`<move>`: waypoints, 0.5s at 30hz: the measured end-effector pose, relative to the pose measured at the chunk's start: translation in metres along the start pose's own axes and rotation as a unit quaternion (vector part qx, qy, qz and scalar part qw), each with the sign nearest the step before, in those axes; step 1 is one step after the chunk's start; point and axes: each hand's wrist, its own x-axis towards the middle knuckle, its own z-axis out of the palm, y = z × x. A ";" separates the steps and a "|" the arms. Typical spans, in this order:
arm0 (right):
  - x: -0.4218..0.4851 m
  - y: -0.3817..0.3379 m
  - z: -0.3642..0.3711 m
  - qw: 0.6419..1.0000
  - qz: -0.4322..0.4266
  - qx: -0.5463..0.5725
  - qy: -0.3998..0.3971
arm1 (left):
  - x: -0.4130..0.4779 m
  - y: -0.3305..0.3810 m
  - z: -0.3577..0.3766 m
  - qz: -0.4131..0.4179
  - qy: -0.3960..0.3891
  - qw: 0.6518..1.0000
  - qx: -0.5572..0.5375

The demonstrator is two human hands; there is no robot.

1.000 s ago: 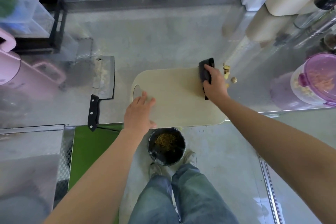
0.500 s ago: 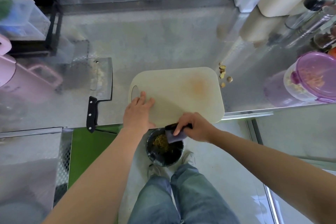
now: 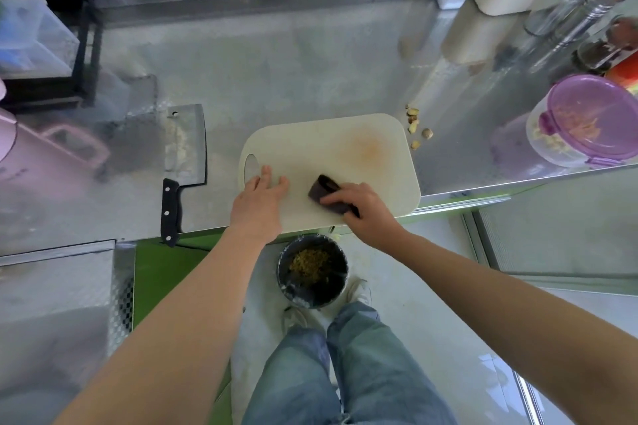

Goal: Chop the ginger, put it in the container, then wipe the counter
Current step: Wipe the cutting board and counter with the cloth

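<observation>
- The cutting board point(image 3: 345, 148) is smooth pale plastic with rounded corners and an oval grip hole. It lies on the brushed steel counter point(image 3: 276, 72) with its near edge at the counter's lip, and a faint orange stain marks its far half
- The left hand point(image 3: 257, 207) lies flat on the board just beside the grip hole, fingers straight and a little spread
- The right hand point(image 3: 366, 214) has its fingers curled round a dark cloth point(image 3: 326, 191) and presses it onto the board's near half
- The round container point(image 3: 587, 121) has a translucent purple clip lid and stands at the counter's right edge, well apart from the board. Pale and orange shreds show dimly through the lid
- A few pale knobbly scraps point(image 3: 414, 128) lie on the steel just beside the board's far right corner
- A cleaver point(image 3: 184, 145) with a black riveted handle lies left of the board, with pale mince stuck to its blade
- A black-lined bin point(image 3: 312, 272) sits on the floor below the counter's edge and holds yellowish scraps
- The bottles point(image 3: 569, 10) at the far right are blurred and partly cut off
</observation>
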 end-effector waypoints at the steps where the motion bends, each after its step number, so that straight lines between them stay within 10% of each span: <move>1: -0.003 0.001 -0.001 0.999 -0.004 0.010 -0.038 | -0.001 0.001 -0.001 -0.002 -0.004 1.000 0.004; 3: -0.009 -0.003 -0.008 0.997 0.002 0.038 -0.064 | 0.000 0.002 -0.002 -0.006 -0.013 1.000 0.009; 7: -0.006 0.014 -0.019 0.984 0.085 -0.011 0.157 | 0.000 0.004 -0.002 -0.007 -0.030 0.999 0.010; 12: -0.027 -0.001 -0.010 0.998 0.048 0.039 -0.030 | -0.001 0.006 0.000 -0.008 -0.025 1.000 0.012; 15: -0.019 0.015 -0.024 0.989 0.084 0.022 0.121 | -0.001 0.005 0.001 -0.010 -0.024 1.000 0.005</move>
